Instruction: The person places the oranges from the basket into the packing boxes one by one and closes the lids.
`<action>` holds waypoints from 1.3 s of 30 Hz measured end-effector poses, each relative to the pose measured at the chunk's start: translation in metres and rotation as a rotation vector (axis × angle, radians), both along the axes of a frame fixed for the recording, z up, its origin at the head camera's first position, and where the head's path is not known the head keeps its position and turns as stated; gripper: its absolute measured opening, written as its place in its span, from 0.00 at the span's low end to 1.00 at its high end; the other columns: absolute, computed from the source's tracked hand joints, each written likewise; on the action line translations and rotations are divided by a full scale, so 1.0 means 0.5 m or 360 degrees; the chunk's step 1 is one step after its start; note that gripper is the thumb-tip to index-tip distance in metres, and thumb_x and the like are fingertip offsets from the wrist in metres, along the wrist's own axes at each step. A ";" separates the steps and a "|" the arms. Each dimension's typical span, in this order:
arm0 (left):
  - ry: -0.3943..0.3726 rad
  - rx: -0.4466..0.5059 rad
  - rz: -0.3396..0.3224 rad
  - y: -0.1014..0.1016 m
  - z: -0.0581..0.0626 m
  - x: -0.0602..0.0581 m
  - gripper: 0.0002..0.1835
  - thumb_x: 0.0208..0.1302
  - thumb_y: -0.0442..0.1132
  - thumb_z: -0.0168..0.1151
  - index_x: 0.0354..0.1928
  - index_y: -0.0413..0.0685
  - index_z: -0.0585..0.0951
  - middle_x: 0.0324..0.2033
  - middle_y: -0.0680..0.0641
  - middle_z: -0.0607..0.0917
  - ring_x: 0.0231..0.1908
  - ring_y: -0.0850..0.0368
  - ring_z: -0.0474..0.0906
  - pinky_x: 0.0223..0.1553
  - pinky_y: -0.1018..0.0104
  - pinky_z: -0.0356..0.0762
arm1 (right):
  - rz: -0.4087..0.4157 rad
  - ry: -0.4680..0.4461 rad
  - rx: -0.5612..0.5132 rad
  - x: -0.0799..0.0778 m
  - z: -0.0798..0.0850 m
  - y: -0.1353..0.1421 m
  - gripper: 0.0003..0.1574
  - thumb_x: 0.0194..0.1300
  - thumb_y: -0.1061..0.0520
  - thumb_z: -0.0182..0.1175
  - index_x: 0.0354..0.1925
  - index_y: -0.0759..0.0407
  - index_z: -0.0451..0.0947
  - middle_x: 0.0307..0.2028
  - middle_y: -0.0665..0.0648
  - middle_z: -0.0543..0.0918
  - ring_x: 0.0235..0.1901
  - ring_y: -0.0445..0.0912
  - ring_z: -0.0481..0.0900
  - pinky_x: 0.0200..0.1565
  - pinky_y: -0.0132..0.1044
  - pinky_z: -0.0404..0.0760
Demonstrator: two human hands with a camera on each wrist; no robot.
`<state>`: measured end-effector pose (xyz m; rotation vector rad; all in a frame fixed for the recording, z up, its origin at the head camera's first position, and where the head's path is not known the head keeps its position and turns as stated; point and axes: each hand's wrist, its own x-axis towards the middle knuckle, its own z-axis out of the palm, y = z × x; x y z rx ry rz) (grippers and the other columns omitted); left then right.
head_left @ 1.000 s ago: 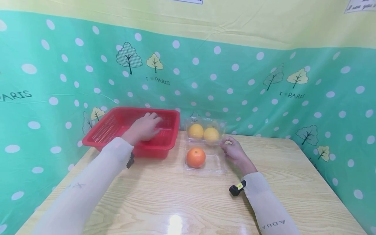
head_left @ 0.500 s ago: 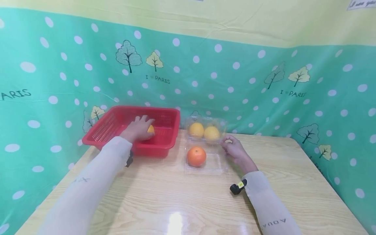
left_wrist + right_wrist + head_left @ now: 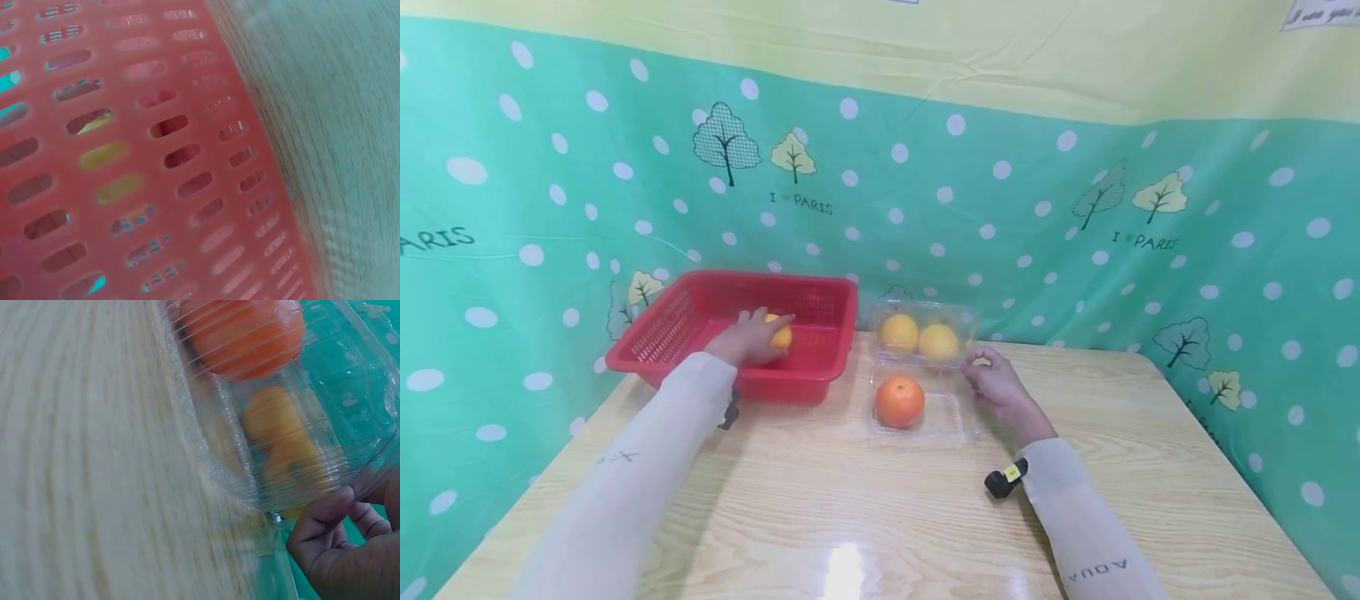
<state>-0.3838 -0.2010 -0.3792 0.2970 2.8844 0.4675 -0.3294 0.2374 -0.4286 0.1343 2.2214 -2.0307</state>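
Observation:
My left hand (image 3: 747, 337) reaches down into the red plastic basket (image 3: 842, 333). Its fingers and thumb curl round a yellow-orange orange (image 3: 782, 335), partly covered by the hand. Through the slots of the basket wall (image 3: 206, 181), the left wrist view shows bits of yellow fruit. With thumb and fingertips, my right hand (image 3: 997, 385) pinches the right edge of a clear plastic clamshell box (image 3: 951, 417), whose lid stands raised at the back. A large reddish-orange fruit (image 3: 899, 402) sits in its front left. Two yellow-orange oranges (image 3: 898, 334) show at the back, behind clear plastic.
A wooden table (image 3: 865, 500) carries the basket and the box side by side near its far edge. Behind them hangs a green and yellow printed cloth (image 3: 940, 208). Black wrist cameras (image 3: 1006, 479) are strapped to both sleeves.
My left hand has gone lower into the basket and closed round the orange, which has come into sight between thumb and fingers. The right hand and the box have stayed put.

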 end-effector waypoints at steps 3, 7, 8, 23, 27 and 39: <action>0.0010 0.0034 0.0004 -0.001 -0.003 -0.003 0.43 0.65 0.49 0.67 0.80 0.65 0.59 0.79 0.37 0.47 0.76 0.26 0.39 0.64 0.21 0.58 | -0.0012 0.0000 0.0001 0.003 0.000 -0.001 0.03 0.76 0.60 0.56 0.43 0.52 0.73 0.36 0.50 0.75 0.28 0.40 0.68 0.30 0.32 0.72; 0.0007 0.0090 0.0023 -0.004 -0.004 -0.004 0.43 0.64 0.48 0.70 0.79 0.63 0.62 0.77 0.37 0.50 0.74 0.26 0.43 0.62 0.22 0.62 | -0.0017 0.0006 -0.0012 0.003 -0.002 -0.001 0.03 0.76 0.60 0.58 0.43 0.52 0.73 0.38 0.51 0.76 0.27 0.40 0.68 0.29 0.30 0.71; 0.0001 0.0113 0.0041 -0.005 -0.005 -0.004 0.44 0.62 0.48 0.72 0.78 0.64 0.62 0.77 0.37 0.50 0.73 0.26 0.44 0.61 0.22 0.63 | -0.0018 0.0007 -0.0017 0.002 -0.003 -0.001 0.03 0.76 0.60 0.58 0.42 0.52 0.74 0.38 0.51 0.76 0.27 0.40 0.68 0.29 0.30 0.71; 0.0213 0.0142 -0.0015 0.004 0.004 0.006 0.35 0.52 0.43 0.78 0.63 0.60 0.75 0.59 0.41 0.66 0.60 0.35 0.61 0.54 0.33 0.75 | -0.0016 0.0026 -0.0008 0.001 -0.006 -0.003 0.03 0.76 0.60 0.57 0.41 0.53 0.73 0.37 0.52 0.76 0.27 0.41 0.68 0.30 0.31 0.73; 0.0263 0.0087 -0.0023 0.005 0.004 -0.002 0.40 0.52 0.43 0.77 0.69 0.56 0.73 0.60 0.39 0.66 0.60 0.35 0.61 0.51 0.37 0.77 | -0.0028 0.0029 0.0005 0.003 -0.007 -0.005 0.04 0.76 0.60 0.57 0.41 0.51 0.72 0.38 0.53 0.77 0.27 0.41 0.68 0.30 0.30 0.72; 0.0433 0.0074 -0.0120 0.024 0.040 -0.003 0.45 0.47 0.41 0.82 0.70 0.57 0.72 0.62 0.40 0.65 0.60 0.36 0.62 0.44 0.43 0.85 | -0.0009 0.0040 0.0026 0.002 -0.006 -0.003 0.04 0.76 0.60 0.56 0.41 0.52 0.72 0.38 0.52 0.76 0.28 0.41 0.68 0.31 0.30 0.72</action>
